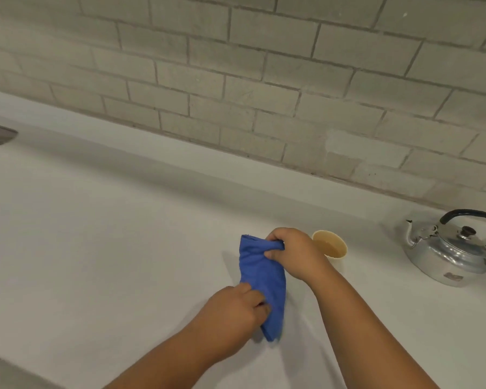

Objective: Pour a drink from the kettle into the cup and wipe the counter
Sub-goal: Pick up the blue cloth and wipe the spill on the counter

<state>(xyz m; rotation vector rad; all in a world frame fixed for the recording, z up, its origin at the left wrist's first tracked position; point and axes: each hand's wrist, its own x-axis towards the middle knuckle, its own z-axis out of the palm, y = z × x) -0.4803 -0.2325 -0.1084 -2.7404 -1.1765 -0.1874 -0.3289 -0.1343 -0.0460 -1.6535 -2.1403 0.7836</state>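
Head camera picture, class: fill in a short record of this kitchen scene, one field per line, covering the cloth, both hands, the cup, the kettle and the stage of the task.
cloth: blue cloth, bunched, held over the counter
left hand: grips the cloth's near end
right hand: grips the cloth's far end
cup: upright, brownish drink inside, behind the right hand
kettle: metal, standing at far right, untouched
stage: drink poured; wiping at hand
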